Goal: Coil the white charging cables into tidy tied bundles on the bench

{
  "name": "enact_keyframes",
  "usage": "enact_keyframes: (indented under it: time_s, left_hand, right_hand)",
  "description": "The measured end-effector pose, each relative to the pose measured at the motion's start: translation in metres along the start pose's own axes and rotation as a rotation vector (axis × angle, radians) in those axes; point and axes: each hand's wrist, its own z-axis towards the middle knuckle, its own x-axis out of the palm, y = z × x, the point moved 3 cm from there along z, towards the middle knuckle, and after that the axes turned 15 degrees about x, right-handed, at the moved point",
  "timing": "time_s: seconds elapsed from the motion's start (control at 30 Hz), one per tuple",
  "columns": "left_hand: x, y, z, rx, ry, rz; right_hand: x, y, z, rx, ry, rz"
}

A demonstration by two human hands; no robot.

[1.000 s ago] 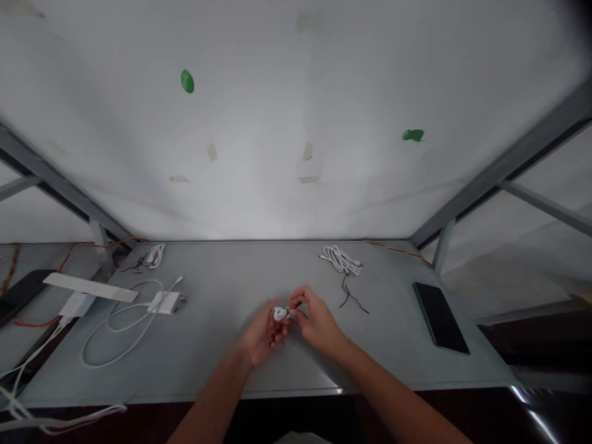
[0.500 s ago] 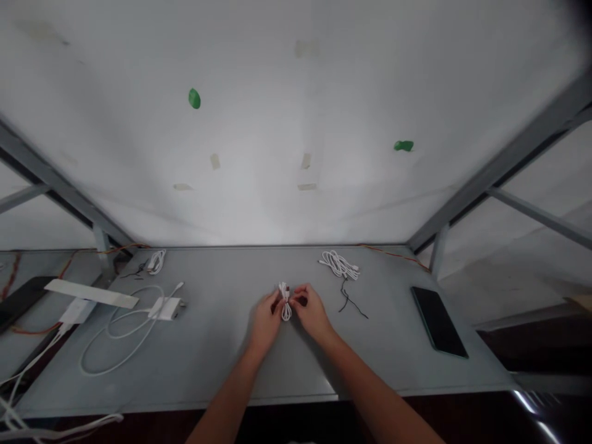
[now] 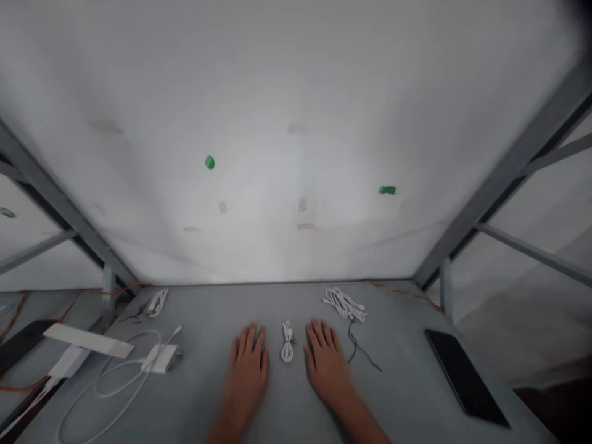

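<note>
A small bundled white cable [image 3: 287, 343], bound round its middle with a dark tie, lies on the grey table [image 3: 203, 401] between my two hands. To its left, my left hand [image 3: 246, 370] rests palm down with fingers stretched out, holding nothing. On the other side my right hand [image 3: 327, 364] also lies flat, fingers extended and apart from the bundle. Just beyond my right fingertips are a loosely coiled white cable [image 3: 345, 304] and a thin black twist tie [image 3: 364, 356].
At the left stand a white charger [image 3: 160, 359] with a looping cable, another bundled white cable [image 3: 158, 303] and a pale flat strip [image 3: 87, 340]. A dark phone [image 3: 467, 377] lies at the right. Metal frame bars [image 3: 499, 179] slope along both sides, before a white wall [image 3: 259, 92].
Both hands have let go of the bundled cable, moved apart and flattened onto the table. The bundle stays between them. The view has tilted upward, so everything sits lower.
</note>
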Motion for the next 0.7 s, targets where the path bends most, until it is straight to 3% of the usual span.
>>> enact_keyframes:
  time_s: [0.13,0.2,0.43,0.7]
  left_hand:
    - [0.021,0.009,0.002,-0.007,0.007,0.024]
    - [0.022,0.01,0.003,-0.013,0.017,0.021]
    - [-0.009,-0.004,0.005,-0.03,0.019,-0.007]
    - [-0.014,-0.005,0.004,-0.024,-0.008,-0.05]
  right_hand:
    - [0.021,-0.013,0.005,-0.036,-0.054,0.004]
    - [0.023,-0.015,0.007,-0.026,-0.034,-0.009]
    - [-0.001,-0.002,0.004,-0.004,0.048,-0.013]
    - [-0.01,0.005,0.004,0.026,0.089,-0.026]
